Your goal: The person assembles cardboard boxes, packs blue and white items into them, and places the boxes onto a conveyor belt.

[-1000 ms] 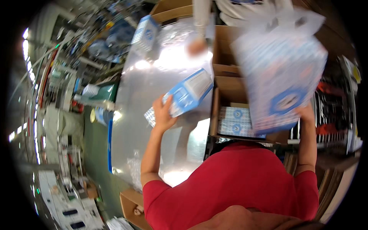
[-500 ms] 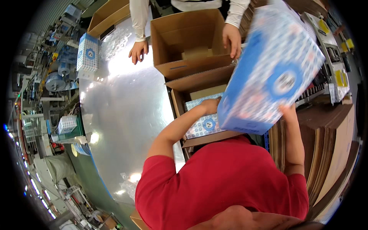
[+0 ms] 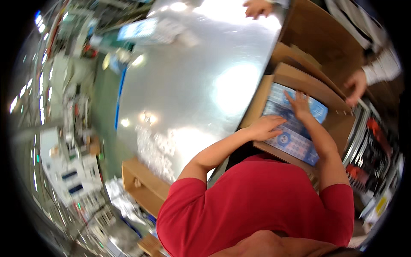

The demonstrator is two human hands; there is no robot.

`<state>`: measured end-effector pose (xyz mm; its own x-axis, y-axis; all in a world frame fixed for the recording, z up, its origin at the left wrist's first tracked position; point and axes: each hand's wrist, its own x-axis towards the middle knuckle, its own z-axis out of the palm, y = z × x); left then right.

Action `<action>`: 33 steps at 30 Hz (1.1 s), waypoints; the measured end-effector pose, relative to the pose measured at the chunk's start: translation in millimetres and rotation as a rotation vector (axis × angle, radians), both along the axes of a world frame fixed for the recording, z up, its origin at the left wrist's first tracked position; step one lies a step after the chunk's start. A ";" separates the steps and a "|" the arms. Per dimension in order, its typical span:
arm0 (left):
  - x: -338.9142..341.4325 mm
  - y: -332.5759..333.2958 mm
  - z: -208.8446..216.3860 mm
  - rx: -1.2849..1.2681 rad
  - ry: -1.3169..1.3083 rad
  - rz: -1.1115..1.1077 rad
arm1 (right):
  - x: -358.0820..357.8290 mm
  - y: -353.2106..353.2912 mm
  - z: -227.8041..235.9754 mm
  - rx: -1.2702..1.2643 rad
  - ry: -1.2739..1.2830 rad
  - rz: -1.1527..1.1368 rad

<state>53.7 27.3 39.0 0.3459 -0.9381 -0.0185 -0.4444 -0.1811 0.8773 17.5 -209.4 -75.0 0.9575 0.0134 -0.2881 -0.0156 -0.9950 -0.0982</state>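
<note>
Both my hands reach into an open brown cardboard carton just in front of me. Blue and white patterned packages lie inside it. My left hand rests on the packages near the carton's left side, fingers stretched out. Farther in, my right hand presses on a package with its fingers spread. Neither hand is wrapped round anything. My right forearm hides part of the packages.
A shiny metal table stretches left of the carton, with crumpled clear plastic near its front. Beyond the carton stands another open carton, beside a co-worker's hand. A cardboard box sits at lower left.
The large patterned package held up by my right hand is now down in the carton. My right hand has come down onto the packages, and my view has swung left.
</note>
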 end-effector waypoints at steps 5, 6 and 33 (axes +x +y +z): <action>-26.8 140.1 24.7 0.168 -0.231 0.802 | -27.7 -22.1 -21.4 0.036 0.155 0.147; -51.3 176.4 7.8 0.141 -0.361 0.978 | -24.3 -17.5 -23.0 0.052 0.229 0.096; -55.6 236.9 -51.2 0.115 -0.347 1.722 | 0.5 16.2 94.5 0.640 -0.009 0.078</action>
